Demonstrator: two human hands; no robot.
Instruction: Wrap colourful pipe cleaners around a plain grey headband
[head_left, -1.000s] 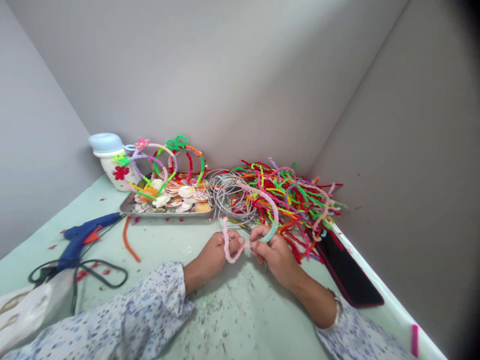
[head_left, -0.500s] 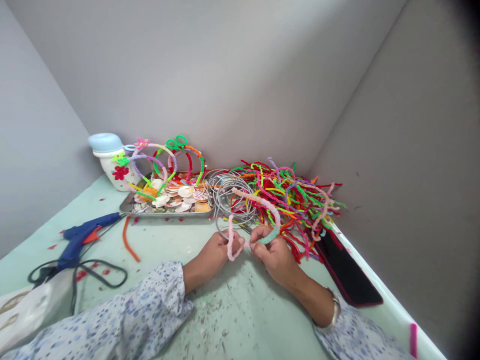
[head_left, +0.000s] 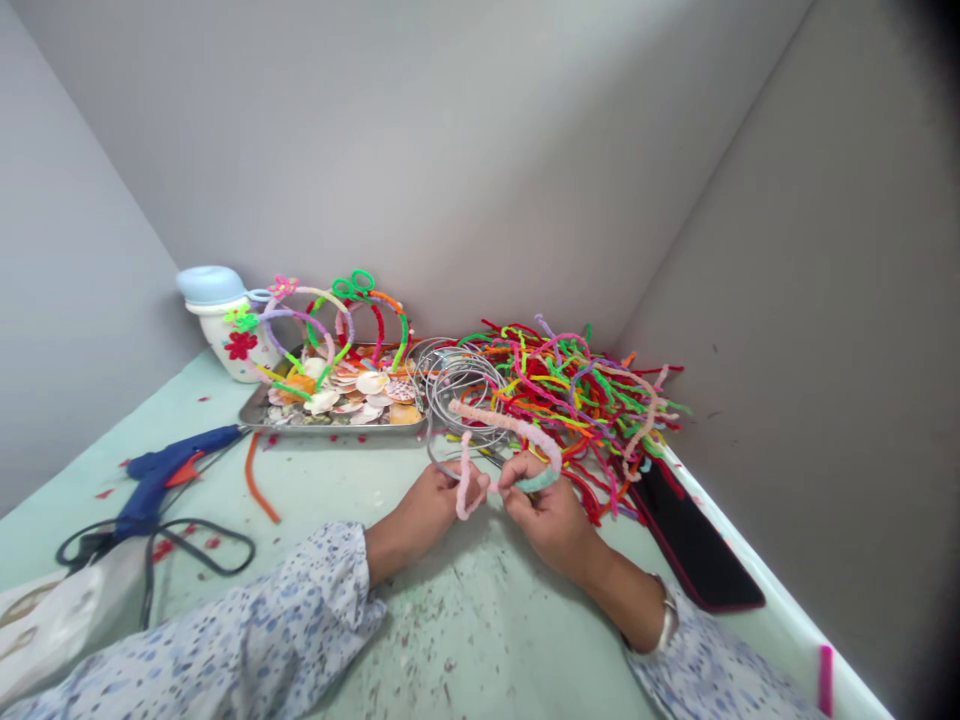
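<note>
Both hands meet low over the table. My left hand [head_left: 426,512] is closed, pinching a pale pink pipe cleaner [head_left: 464,478] together with grey wire that runs back toward the coil. The pink pipe cleaner stands up in a bent loop beside the fingertips. My right hand [head_left: 551,518] is closed around the teal part of a curved, fuzzy-wrapped band [head_left: 541,440], whose peach, pink and lilac length arcs up and to the left. Between the two sets of fingertips shows a short pink stretch. Behind the hands lies a coil of grey wire [head_left: 450,372].
A heap of coloured pipe cleaners [head_left: 570,385] lies at the back right, near a black phone [head_left: 701,545]. At the back left are a metal tray [head_left: 345,430] of shells, finished-looking hoops [head_left: 379,340] and a white bottle [head_left: 238,340]. A blue glue gun [head_left: 146,490] lies left.
The wrapped band has tipped: its free peach end has swung lower and to the left. Both hands stay in nearly the same place with their grips closed.
</note>
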